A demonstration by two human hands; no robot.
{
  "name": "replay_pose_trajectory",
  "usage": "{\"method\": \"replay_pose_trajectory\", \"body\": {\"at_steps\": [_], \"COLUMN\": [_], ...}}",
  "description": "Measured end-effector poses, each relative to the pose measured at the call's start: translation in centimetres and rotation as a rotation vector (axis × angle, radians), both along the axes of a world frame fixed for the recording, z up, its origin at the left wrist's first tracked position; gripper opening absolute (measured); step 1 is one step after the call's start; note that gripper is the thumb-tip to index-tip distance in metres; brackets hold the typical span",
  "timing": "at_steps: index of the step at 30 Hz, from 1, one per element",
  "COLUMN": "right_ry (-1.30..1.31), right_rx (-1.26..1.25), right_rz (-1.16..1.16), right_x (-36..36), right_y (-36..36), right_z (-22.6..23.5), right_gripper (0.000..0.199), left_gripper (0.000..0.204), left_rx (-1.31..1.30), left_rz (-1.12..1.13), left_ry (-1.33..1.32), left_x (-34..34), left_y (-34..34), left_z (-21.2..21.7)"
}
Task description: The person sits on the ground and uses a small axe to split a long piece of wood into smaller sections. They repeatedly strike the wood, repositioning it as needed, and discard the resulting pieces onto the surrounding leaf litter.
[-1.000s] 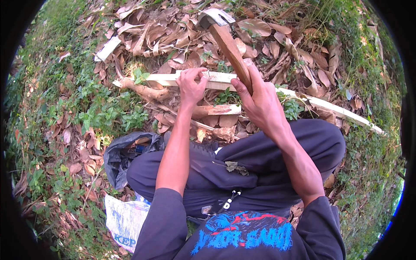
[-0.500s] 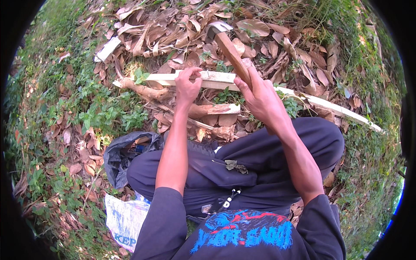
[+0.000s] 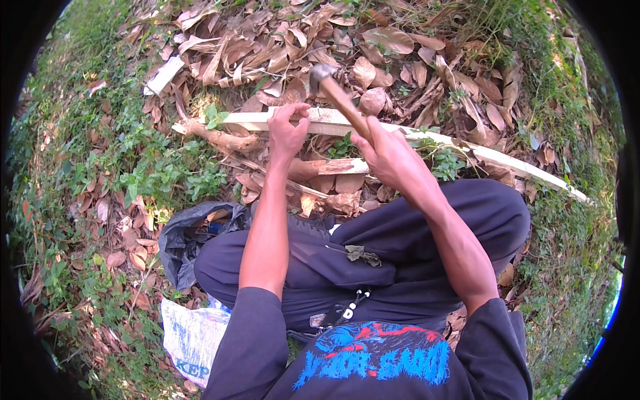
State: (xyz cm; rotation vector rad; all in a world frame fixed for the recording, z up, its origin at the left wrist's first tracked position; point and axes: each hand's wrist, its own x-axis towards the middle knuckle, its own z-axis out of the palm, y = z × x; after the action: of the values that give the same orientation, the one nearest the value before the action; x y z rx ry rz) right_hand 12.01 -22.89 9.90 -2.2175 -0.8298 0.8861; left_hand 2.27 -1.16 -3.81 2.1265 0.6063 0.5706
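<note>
The left hand [image 3: 288, 133] pins the long pale peeled wooden stick [image 3: 347, 121] on the leaf-strewn ground [image 3: 220, 47], the right hand [image 3: 390, 157] grips a wooden-handled hammer [image 3: 333, 90], its blow not yet landed.

Worn on the head, looking steeply down and slightly forward over the lap at the long pale split wooden stick [image 3: 413, 137] lying across dry leaves. Close to that stick, within arm's reach. Fisheye: black corners, ground bending around the stick. No second view to overlap.
</note>
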Motion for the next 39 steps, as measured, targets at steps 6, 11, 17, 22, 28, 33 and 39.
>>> {"method": "replay_pose_trajectory", "body": {"at_steps": [6, 11, 17, 22, 28, 33, 39], "right_ry": [0.002, -0.101, -0.106, -0.075, -0.032, -0.062, -0.087], "right_rx": [0.03, 0.302, 0.364, 0.222, -0.031, 0.143, 0.303], "right_rz": [-0.035, -0.173, -0.154, -0.08, 0.005, -0.094, -0.147], "right_x": [0.3, 0.3, -0.2, -0.7, -0.1, 0.0, -0.1], "right_y": [0.0, 0.0, -0.2, 0.1, -0.1, 0.2, -0.5], "right_z": [1.4, 3.7, 4.4, 0.8, -1.2, 2.2, 3.9], "right_gripper": [0.035, 0.032, 0.03, 0.03, 0.035, 0.032, 0.033], "left_gripper": [0.026, 0.027, 0.027, 0.027, 0.027, 0.027, 0.026], "left_rx": [-0.11, -0.019, -0.021, -0.023, -0.168, -0.137, -0.074], "left_rz": [0.029, 0.015, 0.02, 0.011, 0.03, 0.035, 0.025], "left_ry": [-0.027, -0.037, -0.029, -0.024, -0.043, -0.055, -0.038], "left_x": [-0.2, 0.1, -0.1, 0.1, -0.2, -0.3, 0.0], "left_y": [0.1, 0.1, 0.1, 0.2, 0.5, 0.6, 0.2], "left_z": [0.4, 0.5, 0.6, 0.5, 0.3, -0.1, 0.5]}}
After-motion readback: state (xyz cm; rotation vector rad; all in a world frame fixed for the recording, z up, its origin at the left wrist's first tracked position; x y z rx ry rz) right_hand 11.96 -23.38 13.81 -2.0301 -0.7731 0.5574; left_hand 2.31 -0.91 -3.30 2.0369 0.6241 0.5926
